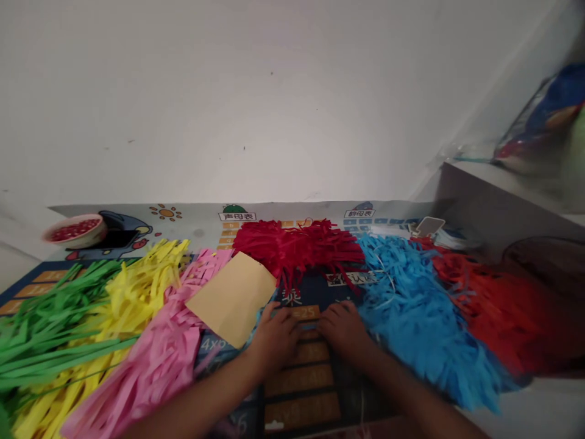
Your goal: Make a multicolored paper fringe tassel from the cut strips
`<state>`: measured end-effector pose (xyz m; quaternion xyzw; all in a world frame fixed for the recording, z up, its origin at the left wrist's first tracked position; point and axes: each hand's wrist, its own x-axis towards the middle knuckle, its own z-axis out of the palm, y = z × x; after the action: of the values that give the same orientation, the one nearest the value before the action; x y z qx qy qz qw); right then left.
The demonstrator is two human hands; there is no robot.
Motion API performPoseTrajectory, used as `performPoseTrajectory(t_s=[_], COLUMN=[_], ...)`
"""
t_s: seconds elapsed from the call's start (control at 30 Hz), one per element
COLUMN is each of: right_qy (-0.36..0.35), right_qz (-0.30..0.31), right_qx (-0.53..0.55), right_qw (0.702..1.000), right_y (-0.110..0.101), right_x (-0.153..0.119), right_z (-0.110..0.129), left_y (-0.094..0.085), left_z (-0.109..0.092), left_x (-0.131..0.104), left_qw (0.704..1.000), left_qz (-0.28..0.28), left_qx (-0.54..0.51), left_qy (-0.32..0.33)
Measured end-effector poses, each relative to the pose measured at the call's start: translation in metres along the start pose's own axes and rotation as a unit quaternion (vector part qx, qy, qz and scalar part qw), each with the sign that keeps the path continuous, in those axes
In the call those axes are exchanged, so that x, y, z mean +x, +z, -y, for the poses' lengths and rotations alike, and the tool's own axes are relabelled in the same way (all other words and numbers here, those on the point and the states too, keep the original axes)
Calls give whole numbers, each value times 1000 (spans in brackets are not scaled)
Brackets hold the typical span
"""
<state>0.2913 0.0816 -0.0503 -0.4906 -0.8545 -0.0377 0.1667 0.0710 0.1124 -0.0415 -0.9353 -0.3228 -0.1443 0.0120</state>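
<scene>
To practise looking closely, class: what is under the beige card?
The card overlaps pink strips on its left; the printed mat and something blue show along its lower edges. What lies beneath its middle is hidden.

a pale wall [274,110]; a bowl [85,242] of red pieces [75,229], perhaps beads.

Both hands low on printed mat [301,414], left hand [274,335] and right hand [343,329] just apart, fingers curled, hard to make out what they pinch. Tan card [235,299] lying partly over pink strips [159,353], near left hand. Yellow strips [137,283], then green strips [50,317], farther left. Dark red strips [297,244] heaped over by wall [274,110]. Blue strips [406,305] right of right hand, orange-red strips [498,311] beyond, blurred. Back left, bowl [75,230] of small red pieces
</scene>
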Motion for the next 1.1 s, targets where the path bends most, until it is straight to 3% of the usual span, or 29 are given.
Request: performPoseTrajectory(t_s=[0.17,0.33,0.4,0.47,0.6,0.77,0.83,0.9,1.0,1.03,1.1], right_qy=[60,116,106,44,-86,-99,-83,-43,64,91,147], right_qz=[15,40,48,53,38,42,23,-11,-50,-24,74], right_qx=[37,47,45,47,7,-44,-48,-30,141,235,439], right_qw=[997,991,992,997,996,993,995,999,987,967,883], right_y=[-4,-18,-20,-21,-15,-11,-25,-50,-95,-107,-121], right_x=[-9,4,8,7,2,16,21,22,17,16,17], right_z=[-13,-10,-9,-11,-16,-12,-5,8,32,38,49], left_y=[-5,-11,-12,-10,-2,3,-9,-34,-84,-100,-122], left_z=[8,1,-2,-3,-6,-8,-8,-9,-15,-19,-24], left_x=[-8,5,8,7,4,20,25,24,10,5,-2], left_qw=[997,981,979,987,1000,999,999,997,980,974,967], left_qz=[-5,12,14,18,16,26,4,-54,-163,-178,-197], left_qx=[-45,-80,-67,-57,-9,18,25,18,-3,2,-2], left_qy=[-60,-174,-190,-148,12,17,23,44,115,137,162])
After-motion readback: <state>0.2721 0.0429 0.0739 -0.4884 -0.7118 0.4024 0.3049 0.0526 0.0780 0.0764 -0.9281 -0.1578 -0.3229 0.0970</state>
